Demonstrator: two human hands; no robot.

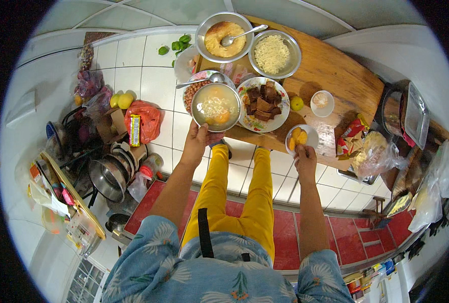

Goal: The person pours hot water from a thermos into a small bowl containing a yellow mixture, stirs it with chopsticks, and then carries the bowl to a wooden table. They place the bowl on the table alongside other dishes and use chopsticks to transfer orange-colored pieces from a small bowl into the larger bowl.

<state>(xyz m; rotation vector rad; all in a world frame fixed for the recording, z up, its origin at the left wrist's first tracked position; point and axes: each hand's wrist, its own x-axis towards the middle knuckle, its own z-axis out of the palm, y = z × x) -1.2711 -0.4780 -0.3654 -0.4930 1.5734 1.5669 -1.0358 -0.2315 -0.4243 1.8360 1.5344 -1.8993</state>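
Observation:
My left hand [199,142] grips a round metal bowl [196,118] by its near side. Pale broth with noodles and egg-like yellow rounds [218,115] fills the bowl. It hangs over the near part of a plate of peanuts [189,94], hiding some of it; a metal spoon [198,82] rests across that plate. To the right, my right hand [306,161] has its fingers closed at the near rim of a small white dish [312,137] holding yellow-orange pieces [298,137]. Between the hands stands a floral plate [247,123] of dark brown chunks [264,102].
The wooden table [334,75] also bears a metal bowl with a ring-shaped yellow food [224,30], a metal bowl of noodles [273,53], a citrus fruit [296,103], a white cup [323,110] and food packets [355,132]. Pots [107,180] and a red bag [148,121] lie left.

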